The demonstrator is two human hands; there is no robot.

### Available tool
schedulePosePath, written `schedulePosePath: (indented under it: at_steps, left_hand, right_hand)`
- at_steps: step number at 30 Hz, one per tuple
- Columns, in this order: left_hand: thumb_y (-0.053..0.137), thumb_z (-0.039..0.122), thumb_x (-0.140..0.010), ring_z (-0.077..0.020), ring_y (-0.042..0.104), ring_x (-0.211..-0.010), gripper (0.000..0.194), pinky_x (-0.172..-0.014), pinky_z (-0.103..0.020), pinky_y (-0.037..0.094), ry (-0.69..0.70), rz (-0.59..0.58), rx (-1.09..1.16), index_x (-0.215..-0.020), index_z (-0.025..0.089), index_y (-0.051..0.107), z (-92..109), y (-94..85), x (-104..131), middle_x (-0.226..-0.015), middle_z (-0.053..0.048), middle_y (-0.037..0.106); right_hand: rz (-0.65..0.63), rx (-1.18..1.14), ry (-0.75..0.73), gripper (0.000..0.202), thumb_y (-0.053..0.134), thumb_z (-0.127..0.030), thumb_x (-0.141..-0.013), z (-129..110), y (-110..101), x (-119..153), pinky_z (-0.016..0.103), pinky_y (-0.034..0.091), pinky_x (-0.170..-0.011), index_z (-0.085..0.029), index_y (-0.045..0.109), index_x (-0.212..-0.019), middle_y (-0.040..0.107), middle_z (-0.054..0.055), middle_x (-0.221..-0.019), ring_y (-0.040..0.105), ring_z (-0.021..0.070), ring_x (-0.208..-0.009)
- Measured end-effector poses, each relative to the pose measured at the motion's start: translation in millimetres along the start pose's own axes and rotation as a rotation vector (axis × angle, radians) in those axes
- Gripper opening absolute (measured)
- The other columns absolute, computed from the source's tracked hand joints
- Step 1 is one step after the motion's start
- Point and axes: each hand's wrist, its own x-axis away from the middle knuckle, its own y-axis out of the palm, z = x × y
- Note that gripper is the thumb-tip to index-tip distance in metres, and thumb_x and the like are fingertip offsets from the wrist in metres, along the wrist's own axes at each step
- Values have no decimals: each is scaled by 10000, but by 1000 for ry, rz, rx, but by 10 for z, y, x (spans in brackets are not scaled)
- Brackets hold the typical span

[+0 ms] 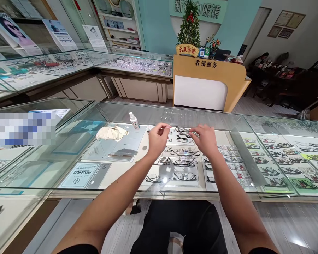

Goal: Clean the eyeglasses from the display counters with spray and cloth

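My left hand (pixel 159 138) is raised over the glass counter, thumb and forefinger pinched together. My right hand (pixel 204 138) faces it, fingertips also closed in a pinch. Between them is a thin, clear-looking pair of glasses (pixel 182 130), its ends at my fingertips; its outline blends with the frames lying under the glass. A crumpled cream cloth (pixel 111 133) lies on the countertop to the left. Beyond it, a small white bottle (pixel 134 121) stands upright with its cap on.
Rows of eyeglass frames (pixel 184 162) lie inside the glass display counter (pixel 116 189). More frames (pixel 277 171) fill the section at right. A printed card (pixel 81 175) shows at left. Across the aisle stand a wooden cashier desk (pixel 210 72) and another glass showcase (pixel 137 66).
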Motion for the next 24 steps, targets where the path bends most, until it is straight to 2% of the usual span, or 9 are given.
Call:
schedulePosePath:
  at_steps: [2, 6, 9, 11, 13, 15, 18, 20, 24]
  left_hand:
    - [652, 307, -906, -96, 468, -538, 152, -512, -232, 359, 12, 55, 15, -835, 186, 711, 16, -40, -50, -650, 23, 578]
    - [646, 302, -897, -99, 434, -568, 156, -531, -243, 331, 27, 32, -11, -808, 183, 692, 24, -63, -81, -666, 18, 568]
    - [668, 319, -893, -99, 436, -581, 165, -540, -242, 329, 36, 8, -43, -803, 183, 687, 10, -48, -72, -660, 22, 548]
    - [703, 330, -871, -94, 447, -571, 154, -533, -238, 336, 0, -18, -6, -826, 183, 685, -2, -23, -60, -658, 28, 550]
    - [753, 354, -836, -100, 521, -584, 190, -534, -233, 384, -92, -108, 66, -892, 182, 698, -11, 23, -31, -712, 14, 618]
    - [808, 407, -802, -138, 648, -676, 305, -570, -246, 473, -186, -256, 136, -982, 178, 718, -14, 86, 20, -851, -31, 717]
    - [850, 489, -780, -216, 744, -869, 415, -678, -297, 573, -205, -412, 186, -1026, 172, 745, -16, 170, 113, -973, -85, 776]
    - [847, 509, -793, -226, 749, -905, 401, -752, -323, 593, -155, -393, 179, -986, 169, 758, -19, 191, 155, -946, -87, 787]
    - [806, 513, -843, -219, 744, -906, 360, -870, -357, 592, -63, -309, 120, -959, 174, 770, -30, 171, 153, -948, -79, 792]
  right_hand:
    - [-113, 85, -71, 155, 655, -277, -1017, -5, -28, 3, 374, 271, -817, -230, 798, -976, 752, 65, -916, 598, 242, -913]
    - [-223, 150, -141, 136, 659, -230, -1007, -17, -38, 3, 373, 266, -829, -223, 786, -959, 770, 69, -944, 610, 242, -940]
    - [-192, 129, -131, 133, 659, -225, -1002, -25, -37, 4, 374, 268, -825, -222, 781, -950, 765, 65, -935, 604, 236, -920]
    - [-77, 66, -71, 137, 662, -252, -998, -49, -17, 14, 375, 278, -823, -221, 779, -935, 748, 66, -907, 587, 232, -887]
    - [96, -97, 36, 168, 673, -331, -991, -99, 31, 33, 365, 306, -805, -217, 776, -925, 692, 50, -833, 555, 216, -825]
    - [243, -363, 167, 250, 693, -447, -964, -170, 108, 58, 340, 335, -742, -213, 776, -929, 576, 6, -722, 492, 186, -728]
    - [306, -746, 343, 375, 746, -573, -875, -268, 240, 92, 307, 306, -622, -203, 771, -928, 356, -62, -622, 342, 143, -613]
    - [287, -897, 419, 409, 779, -599, -824, -301, 311, 104, 300, 290, -597, -201, 763, -914, 278, -79, -612, 285, 130, -600]
    - [210, -1034, 464, 412, 814, -609, -772, -307, 377, 94, 299, 332, -607, -216, 752, -877, 286, -78, -611, 305, 133, -613]
